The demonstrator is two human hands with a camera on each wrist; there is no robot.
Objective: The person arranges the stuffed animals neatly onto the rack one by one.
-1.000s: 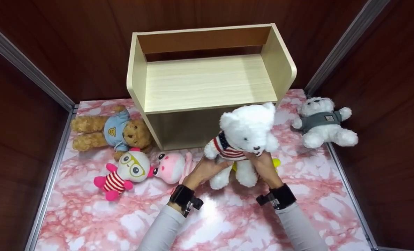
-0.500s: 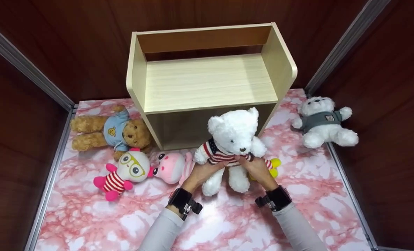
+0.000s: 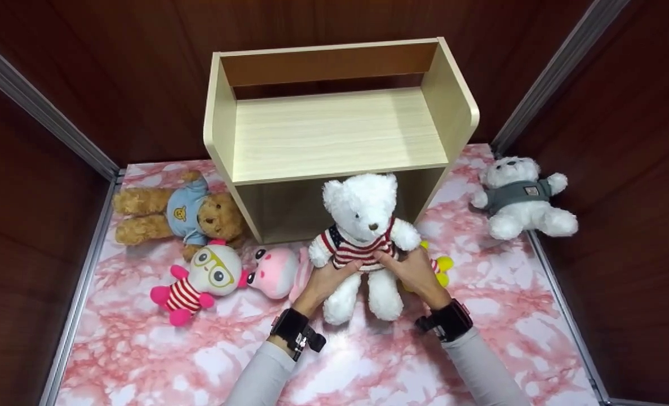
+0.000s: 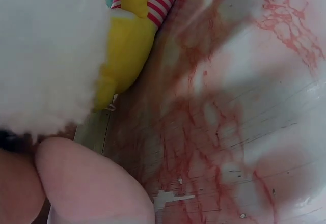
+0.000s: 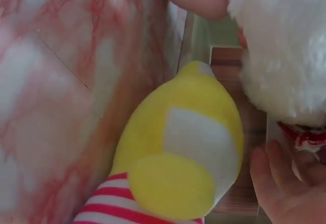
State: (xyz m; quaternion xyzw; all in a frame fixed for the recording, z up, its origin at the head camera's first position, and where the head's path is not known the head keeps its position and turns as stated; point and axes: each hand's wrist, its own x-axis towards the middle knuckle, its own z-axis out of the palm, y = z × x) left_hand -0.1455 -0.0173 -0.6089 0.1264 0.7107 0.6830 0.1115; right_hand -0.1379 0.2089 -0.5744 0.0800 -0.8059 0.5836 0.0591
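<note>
A white teddy bear [image 3: 362, 206] in a striped red, white and navy sweater is held upright in front of the shelf, facing me. My left hand [image 3: 326, 282] grips one side of its waist, thumb across the sweater's lower front. On the other side my right hand [image 3: 416, 274] grips it the same way, its thumb near the other. Both hands' remaining fingers are hidden behind the bear in the head view. A yellow plush doll [image 5: 204, 112] in red-and-white stripes lies behind the bear, mostly covered in the head view.
A pale wooden shelf unit [image 3: 340, 135] stands at the back. Left of it lie a brown teddy bear [image 3: 185, 211] in blue, a pink-eared striped doll [image 3: 216, 270] with glasses and a pink plush [image 3: 275, 272]. A white plush dog [image 3: 517, 197] in grey lies at right.
Both hands have brought the white teddy bear left and a little toward me, turning it more upright. More of the yellow doll now shows at right. The other toys stay put.
</note>
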